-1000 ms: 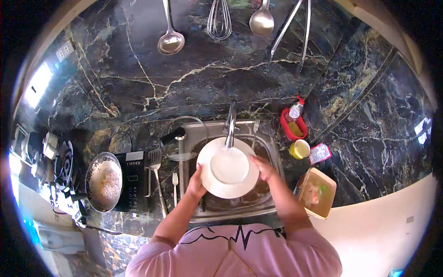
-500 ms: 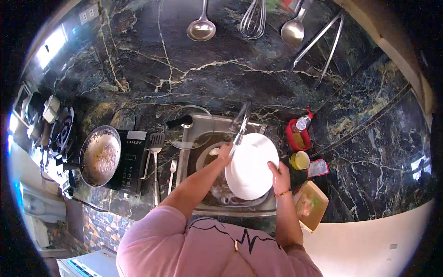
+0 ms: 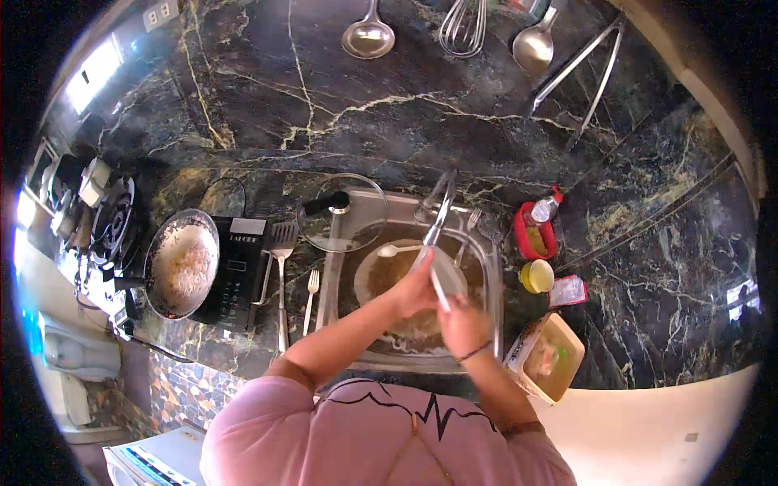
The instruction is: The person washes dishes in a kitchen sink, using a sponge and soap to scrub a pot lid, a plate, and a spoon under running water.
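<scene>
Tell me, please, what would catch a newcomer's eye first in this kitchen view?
Both hands, left hand and right hand, hold a white plate edge-on under the tap over the steel sink. Left of it, a frying pan of food sits beside a black induction hob.

Frying pan (image 3: 180, 263) on cooktop, glass lid (image 3: 340, 214), fork (image 3: 310, 301), yellow tub (image 3: 536, 276)

Two bare hands (image 3: 442, 308), one white round plate (image 3: 447, 277), two steel forks (image 3: 310, 300), one slotted steel spatula (image 3: 281, 267), perhaps two hanging steel ladles (image 3: 367, 36), one wire whisk (image 3: 463, 28).
</scene>
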Demonstrator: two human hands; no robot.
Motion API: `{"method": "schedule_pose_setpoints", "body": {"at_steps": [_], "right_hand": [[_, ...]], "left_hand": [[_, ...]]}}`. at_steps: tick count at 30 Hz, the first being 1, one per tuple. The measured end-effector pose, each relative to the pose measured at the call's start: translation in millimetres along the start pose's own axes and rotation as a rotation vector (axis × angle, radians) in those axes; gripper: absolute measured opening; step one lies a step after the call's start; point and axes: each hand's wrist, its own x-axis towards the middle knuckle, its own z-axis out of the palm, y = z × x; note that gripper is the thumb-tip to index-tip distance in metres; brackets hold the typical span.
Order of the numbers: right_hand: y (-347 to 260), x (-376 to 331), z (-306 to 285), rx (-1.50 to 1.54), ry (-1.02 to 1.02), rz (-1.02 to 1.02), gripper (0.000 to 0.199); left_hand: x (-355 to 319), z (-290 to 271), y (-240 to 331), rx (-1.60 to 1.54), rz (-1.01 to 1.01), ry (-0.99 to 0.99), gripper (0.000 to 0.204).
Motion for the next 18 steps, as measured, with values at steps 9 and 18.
{"method": "schedule_pose_setpoints", "body": {"at_steps": [9,18], "right_hand": [[-7,-27,91,0.286,-0.102,-0.289,0.059],[69,65,162,0.122,0.008,-0.144,0.058]], "left_hand": [[-49,-74,-10,-0.167,0.216,0.349,0.055],[-52,-59,-17,-0.095,0.19,0.277,0.058]]}}
